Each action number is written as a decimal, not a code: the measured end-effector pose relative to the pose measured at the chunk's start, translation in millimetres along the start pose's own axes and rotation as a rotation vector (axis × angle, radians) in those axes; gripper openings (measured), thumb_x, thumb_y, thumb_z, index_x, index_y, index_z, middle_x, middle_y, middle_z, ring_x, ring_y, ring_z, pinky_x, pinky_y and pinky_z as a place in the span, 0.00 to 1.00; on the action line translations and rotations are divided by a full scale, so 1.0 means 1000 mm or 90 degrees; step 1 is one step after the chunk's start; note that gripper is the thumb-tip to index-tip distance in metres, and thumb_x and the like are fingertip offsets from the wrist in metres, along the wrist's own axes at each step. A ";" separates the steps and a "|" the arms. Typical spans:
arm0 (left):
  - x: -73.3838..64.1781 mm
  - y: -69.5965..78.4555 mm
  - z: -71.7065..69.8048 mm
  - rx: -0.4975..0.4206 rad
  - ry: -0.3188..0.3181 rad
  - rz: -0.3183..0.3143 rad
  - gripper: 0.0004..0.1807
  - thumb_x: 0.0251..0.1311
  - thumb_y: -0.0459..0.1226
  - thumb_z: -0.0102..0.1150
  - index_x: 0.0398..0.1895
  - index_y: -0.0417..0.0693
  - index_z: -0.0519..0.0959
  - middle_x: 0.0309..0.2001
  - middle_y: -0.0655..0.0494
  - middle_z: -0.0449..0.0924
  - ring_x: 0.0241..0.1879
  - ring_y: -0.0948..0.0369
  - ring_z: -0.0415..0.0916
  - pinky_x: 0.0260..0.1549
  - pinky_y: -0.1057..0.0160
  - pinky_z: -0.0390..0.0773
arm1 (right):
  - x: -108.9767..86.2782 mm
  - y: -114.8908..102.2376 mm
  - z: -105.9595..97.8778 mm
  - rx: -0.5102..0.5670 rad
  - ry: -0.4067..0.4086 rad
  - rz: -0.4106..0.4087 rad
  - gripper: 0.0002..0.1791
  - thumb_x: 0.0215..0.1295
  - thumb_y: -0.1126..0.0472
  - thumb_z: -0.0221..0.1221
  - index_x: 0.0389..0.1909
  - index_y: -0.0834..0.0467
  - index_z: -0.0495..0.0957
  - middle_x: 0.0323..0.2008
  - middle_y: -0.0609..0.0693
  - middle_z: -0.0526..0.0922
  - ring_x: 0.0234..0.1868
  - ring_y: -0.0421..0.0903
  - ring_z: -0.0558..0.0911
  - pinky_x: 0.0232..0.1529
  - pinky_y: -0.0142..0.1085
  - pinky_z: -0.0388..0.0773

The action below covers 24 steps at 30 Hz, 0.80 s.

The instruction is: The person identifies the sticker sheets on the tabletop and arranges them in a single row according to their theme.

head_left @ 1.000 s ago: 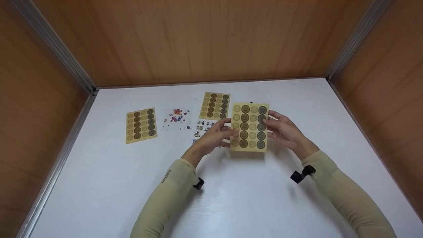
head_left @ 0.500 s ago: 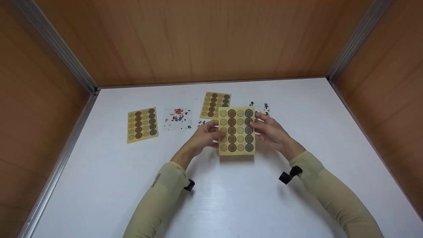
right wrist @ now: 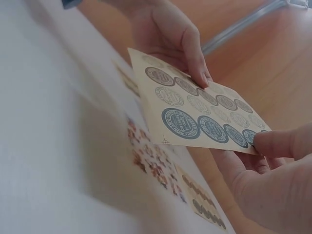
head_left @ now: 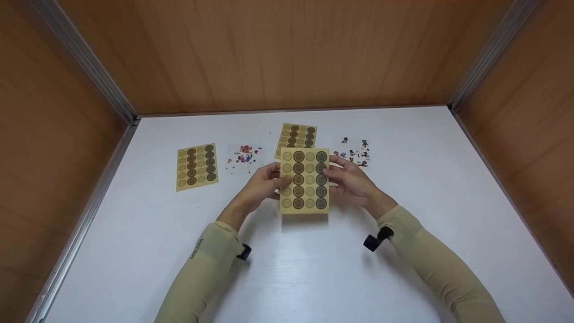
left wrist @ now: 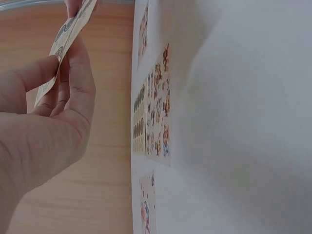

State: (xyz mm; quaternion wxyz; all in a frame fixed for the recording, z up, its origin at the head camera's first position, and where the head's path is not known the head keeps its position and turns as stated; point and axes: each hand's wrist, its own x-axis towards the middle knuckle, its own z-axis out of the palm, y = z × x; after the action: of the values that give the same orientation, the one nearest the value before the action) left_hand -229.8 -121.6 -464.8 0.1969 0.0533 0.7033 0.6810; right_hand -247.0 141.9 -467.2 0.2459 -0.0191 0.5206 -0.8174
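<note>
Above the white table point(head_left: 305, 269), the left hand point(head_left: 258, 186) and right hand point(head_left: 356, 185) pinch the sticker sheet point(head_left: 305, 192) by opposite side edges, and here's the danger: an uneven pull could buckle it, or one grip loosening early could let it swing down.

Dark lettering along the forearm of the left sleeve point(head_left: 193, 273) appears to read "Lets Slim". On the held sticker sheet point(right wrist: 197, 105), the round seals point(right wrist: 181, 123) carry printed words around their rims and across their centres, too blurred to read surely; near one corner sits a small crosshair mark point(right wrist: 165, 142). Print on the seals of the left-hand sheet point(head_left: 197, 167) and the far sheet point(head_left: 298, 134) is too small to read.
</note>
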 end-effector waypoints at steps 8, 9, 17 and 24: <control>-0.015 -0.001 -0.019 -0.005 0.030 -0.008 0.14 0.70 0.35 0.60 0.55 0.40 0.76 0.45 0.45 0.82 0.38 0.54 0.84 0.34 0.57 0.87 | 0.012 0.014 0.016 -0.038 0.003 0.013 0.24 0.74 0.72 0.55 0.68 0.62 0.66 0.52 0.60 0.81 0.48 0.52 0.85 0.57 0.50 0.81; -0.016 -0.002 -0.021 -0.007 0.031 -0.010 0.14 0.70 0.35 0.60 0.55 0.40 0.76 0.45 0.45 0.82 0.39 0.54 0.84 0.34 0.57 0.87 | 0.013 0.016 0.018 -0.043 0.004 0.016 0.24 0.74 0.71 0.55 0.68 0.62 0.66 0.52 0.60 0.81 0.48 0.52 0.85 0.58 0.51 0.80; -0.026 -0.012 -0.040 0.002 0.044 -0.032 0.17 0.70 0.36 0.61 0.57 0.39 0.75 0.46 0.44 0.82 0.41 0.53 0.83 0.37 0.54 0.87 | 0.026 0.035 0.033 -0.056 0.014 0.043 0.23 0.73 0.69 0.57 0.67 0.59 0.68 0.54 0.59 0.82 0.49 0.52 0.85 0.60 0.52 0.78; -0.043 -0.020 -0.067 0.087 0.072 -0.088 0.16 0.70 0.37 0.61 0.57 0.39 0.75 0.45 0.44 0.81 0.38 0.54 0.83 0.36 0.56 0.86 | 0.037 0.055 0.058 -0.066 -0.005 0.060 0.22 0.73 0.71 0.55 0.66 0.60 0.68 0.53 0.59 0.83 0.46 0.52 0.86 0.53 0.48 0.83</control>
State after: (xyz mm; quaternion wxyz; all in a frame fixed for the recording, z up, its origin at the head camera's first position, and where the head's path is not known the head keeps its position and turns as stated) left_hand -210.0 -200.0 -476.4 0.1995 -0.0206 0.7600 0.6182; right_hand -242.0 59.2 -496.5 0.2846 -0.0108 0.5617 -0.7768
